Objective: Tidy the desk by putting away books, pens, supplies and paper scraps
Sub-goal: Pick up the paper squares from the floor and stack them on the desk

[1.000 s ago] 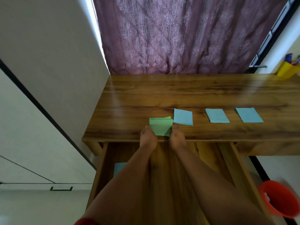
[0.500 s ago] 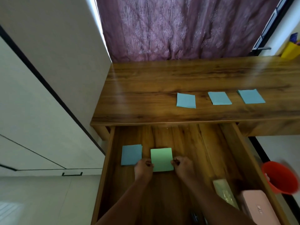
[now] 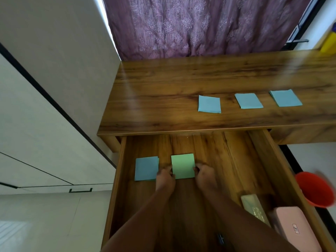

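A green paper pad (image 3: 182,168) lies flat on the floor of the open wooden drawer (image 3: 261,151). My left hand (image 3: 164,179) pinches its lower left edge and my right hand (image 3: 205,176) pinches its lower right edge. A blue paper pad (image 3: 146,168) lies in the drawer just left of the green one. On the desk top (image 3: 163,99) three more blue pads lie in a row: one (image 3: 209,106) in the middle, one (image 3: 248,103) to its right, one (image 3: 285,100) farthest right.
A pink case (image 3: 294,228) and a pale green box (image 3: 254,208) lie in the drawer's near right corner. A red bucket (image 3: 316,191) stands on the floor to the right. A yellow holder (image 3: 329,43) sits at the desk's far right. White cabinets (image 3: 45,106) stand on the left.
Both hands carried the green pad from the desk's front edge down into the drawer, beside the blue pad. Since half a second ago it has stayed flat there, still held.
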